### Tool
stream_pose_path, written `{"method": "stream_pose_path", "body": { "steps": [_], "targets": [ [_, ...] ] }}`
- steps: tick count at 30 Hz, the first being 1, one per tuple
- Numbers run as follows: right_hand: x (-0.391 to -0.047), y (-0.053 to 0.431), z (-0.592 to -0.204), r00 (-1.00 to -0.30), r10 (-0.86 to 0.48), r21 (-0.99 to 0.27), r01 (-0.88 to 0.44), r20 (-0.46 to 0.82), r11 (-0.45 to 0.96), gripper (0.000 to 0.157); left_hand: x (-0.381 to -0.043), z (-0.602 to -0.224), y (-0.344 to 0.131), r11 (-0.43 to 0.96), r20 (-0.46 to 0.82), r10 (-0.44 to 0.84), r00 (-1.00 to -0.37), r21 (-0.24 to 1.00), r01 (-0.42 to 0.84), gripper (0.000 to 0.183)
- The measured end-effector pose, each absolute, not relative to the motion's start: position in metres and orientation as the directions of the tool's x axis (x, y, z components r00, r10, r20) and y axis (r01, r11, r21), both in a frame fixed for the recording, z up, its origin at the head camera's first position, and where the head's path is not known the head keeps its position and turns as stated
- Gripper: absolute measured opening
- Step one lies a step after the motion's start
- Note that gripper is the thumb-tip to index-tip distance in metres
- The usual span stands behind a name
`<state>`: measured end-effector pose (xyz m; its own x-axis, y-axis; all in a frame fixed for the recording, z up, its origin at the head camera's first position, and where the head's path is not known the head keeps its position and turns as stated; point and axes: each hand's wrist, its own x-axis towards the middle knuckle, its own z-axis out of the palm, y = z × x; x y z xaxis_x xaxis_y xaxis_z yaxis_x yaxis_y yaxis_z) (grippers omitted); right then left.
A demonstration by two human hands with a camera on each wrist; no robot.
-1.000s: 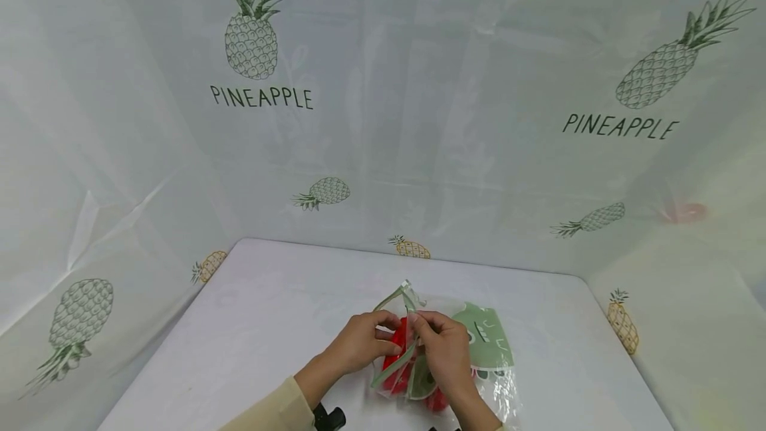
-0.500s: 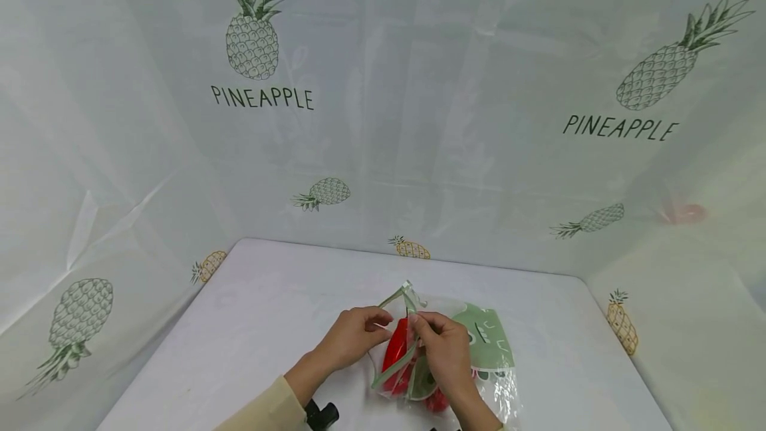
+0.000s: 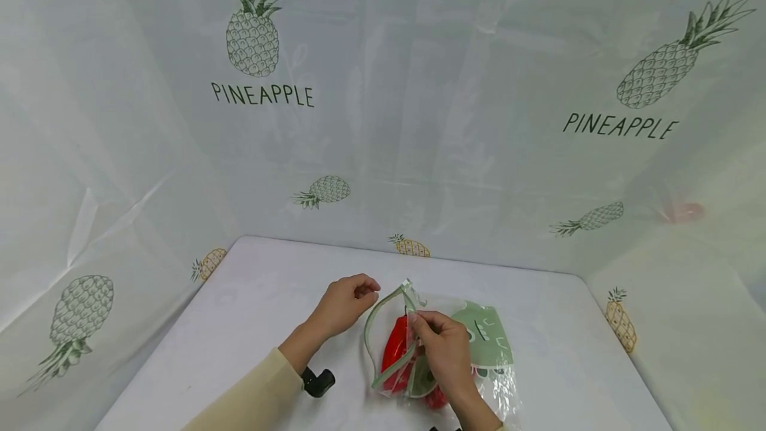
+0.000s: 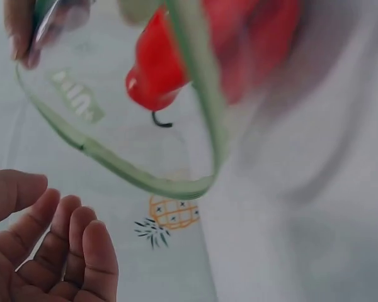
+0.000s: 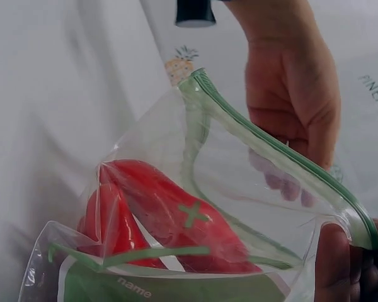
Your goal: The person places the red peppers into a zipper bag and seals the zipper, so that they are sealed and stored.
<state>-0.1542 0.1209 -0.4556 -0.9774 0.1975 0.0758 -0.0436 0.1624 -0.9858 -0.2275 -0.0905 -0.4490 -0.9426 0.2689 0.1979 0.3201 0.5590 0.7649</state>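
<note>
A clear zip bag (image 3: 383, 324) with green zip edging lies on the table, its mouth spread apart. Inside it are glossy red pepper-shaped things (image 3: 396, 351); in the left wrist view, one red pepper shape (image 4: 157, 69) has a thin dark curved stem. My right hand (image 3: 444, 349) pinches the bag's edge near its zip, and in the right wrist view those fingers (image 5: 335, 264) are partly cut off by the frame. Just left of the bag's mouth, my left hand (image 3: 342, 304) holds nothing, its fingers loosely bent and apart from the edging.
White table (image 3: 287, 271) lies under everything. Green cartoon print (image 3: 487, 334) covers the bag's right part. A black wrist-worn device (image 3: 318, 383) sticks out below the left wrist. Pineapple-printed white sheeting (image 3: 419, 118) hangs behind and at both sides.
My left hand has drawn back from the red thing in the bag, up and to the left. The bag's left edging now bows wider. My right hand stays where it was.
</note>
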Motion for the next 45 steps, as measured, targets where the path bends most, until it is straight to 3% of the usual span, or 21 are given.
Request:
{"method": "stream_pose_path", "body": {
  "steps": [14,22,34,45],
  "targets": [
    [-0.152,0.120,-0.458,-0.979,0.178,-0.971,-0.057,0.099,0.231,0.015,-0.269,-0.431,-0.065,0.568,0.119,0.332,-0.936,0.767,0.298,0.026],
    [-0.150,0.121,-0.458,-0.978,0.170,-0.974,-0.080,0.118,0.214,0.016,-0.279,-0.431,-0.045,0.610,0.018,0.432,-0.902,0.730,0.307,0.038],
    [-0.151,0.124,-0.462,-0.977,0.179,-0.965,-0.067,0.114,0.253,0.009,-0.280,-0.429,-0.038,0.641,-0.006,0.460,-0.888,0.695,0.327,0.023],
    [-0.152,0.124,-0.464,-0.969,0.202,-0.953,-0.076,0.140,0.292,0.011,-0.276,-0.426,-0.049,0.595,0.055,0.369,-0.928,0.753,0.281,0.017]
  ]
}}
